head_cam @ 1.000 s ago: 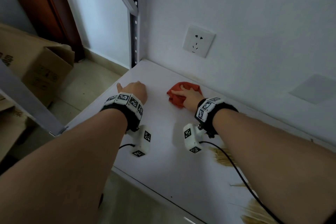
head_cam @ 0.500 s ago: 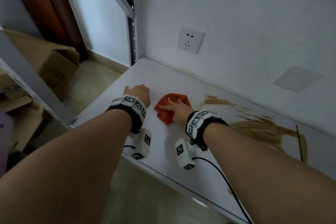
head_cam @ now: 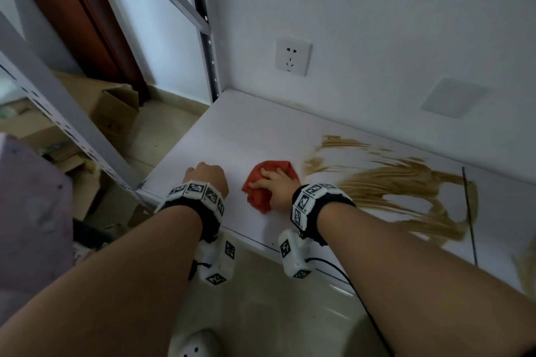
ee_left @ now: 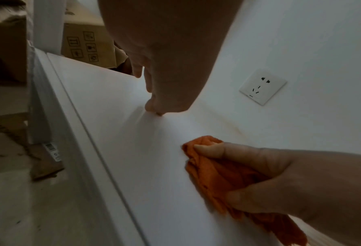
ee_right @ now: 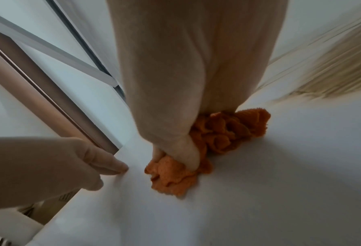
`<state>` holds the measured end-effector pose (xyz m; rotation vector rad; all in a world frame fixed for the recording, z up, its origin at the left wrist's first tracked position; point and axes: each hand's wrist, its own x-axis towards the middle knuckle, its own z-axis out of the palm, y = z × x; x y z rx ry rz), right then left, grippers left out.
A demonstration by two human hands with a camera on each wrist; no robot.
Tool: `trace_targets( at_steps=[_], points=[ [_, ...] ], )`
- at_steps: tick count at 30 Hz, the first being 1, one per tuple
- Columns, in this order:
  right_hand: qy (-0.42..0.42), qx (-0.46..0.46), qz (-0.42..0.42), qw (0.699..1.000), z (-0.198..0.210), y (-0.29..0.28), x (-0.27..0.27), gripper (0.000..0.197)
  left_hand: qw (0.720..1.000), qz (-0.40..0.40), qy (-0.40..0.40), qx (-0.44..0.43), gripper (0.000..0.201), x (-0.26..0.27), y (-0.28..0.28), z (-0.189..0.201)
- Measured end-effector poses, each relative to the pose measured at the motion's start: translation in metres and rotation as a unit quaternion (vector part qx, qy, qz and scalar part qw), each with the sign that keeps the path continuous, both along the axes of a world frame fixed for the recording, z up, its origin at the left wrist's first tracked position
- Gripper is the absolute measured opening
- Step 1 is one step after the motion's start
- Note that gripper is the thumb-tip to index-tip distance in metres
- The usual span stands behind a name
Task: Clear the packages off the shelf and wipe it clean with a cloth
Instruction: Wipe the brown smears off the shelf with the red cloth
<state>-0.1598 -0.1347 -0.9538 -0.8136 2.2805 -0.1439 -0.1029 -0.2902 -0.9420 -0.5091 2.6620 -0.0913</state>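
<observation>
A crumpled orange-red cloth lies on the white shelf, close to its front edge. My right hand presses it down, with thumb and fingers curled into the folds; the right wrist view shows the cloth bunched under that hand. My left hand rests on the bare shelf just left of the cloth, fingertips touching the board and holding nothing. A wide brown smear streaks the shelf right of the cloth. No packages are on the shelf.
A wall socket sits above the shelf's back edge. Grey metal uprights stand at the back left corner and the front left. Cardboard boxes lie on the floor to the left. A white shoe is below.
My right hand has dragged the cloth from near the back wall toward the front edge. My left hand slid back alongside it. The brown smear on the right has come into view.
</observation>
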Motion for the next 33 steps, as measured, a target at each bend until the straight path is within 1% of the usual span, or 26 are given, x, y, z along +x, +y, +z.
trace_targets(
  at_steps=[2,3,6,7,9,11,13,17,20,25,30,33],
  points=[
    [0.003,-0.02,-0.006,1.0,0.002,0.002,0.009,0.051,1.0,0.003,-0.006,-0.002,0.029,0.005,0.004,-0.002],
    [0.0,-0.028,-0.014,1.0,0.003,0.002,0.013,0.049,1.0,0.003,-0.012,0.001,0.028,0.007,0.005,-0.003],
    [0.017,-0.063,-0.045,0.997,-0.001,-0.001,0.019,0.04,1.0,-0.011,-0.025,0.007,0.033,0.011,0.007,-0.01],
    [0.028,-0.081,-0.057,0.995,-0.003,-0.001,0.02,0.042,1.0,-0.017,-0.025,0.003,0.036,0.012,0.006,-0.011],
    [0.03,-0.096,-0.066,0.993,-0.006,-0.002,0.02,0.057,0.999,-0.023,-0.028,-0.003,0.04,0.013,0.004,-0.012],
    [0.027,-0.06,-0.039,0.997,-0.008,-0.005,0.019,0.071,0.999,-0.016,-0.029,0.0,0.039,0.014,0.004,-0.011],
    [0.033,-0.017,-0.013,0.999,-0.01,-0.008,0.018,0.077,1.0,-0.014,-0.02,0.005,0.037,0.014,0.004,-0.011],
    [0.035,-0.009,0.012,0.999,-0.014,-0.016,0.006,0.078,1.0,-0.014,0.001,0.013,0.037,0.015,0.001,-0.013],
    [0.048,-0.021,0.01,0.999,-0.016,-0.021,-0.006,0.079,1.0,-0.004,0.014,0.021,0.034,0.012,-0.001,-0.014],
    [0.054,-0.01,0.008,0.998,-0.016,-0.031,-0.023,0.079,0.999,0.01,0.031,0.022,0.03,0.008,0.0,-0.015],
    [0.056,0.004,0.007,0.998,-0.014,-0.03,-0.03,0.082,0.995,0.067,0.052,0.046,0.027,0.005,0.004,-0.009],
    [0.049,-0.003,-0.005,0.999,-0.013,-0.027,-0.032,0.082,0.993,0.077,0.062,0.056,0.025,0.004,0.004,-0.006]
  ],
)
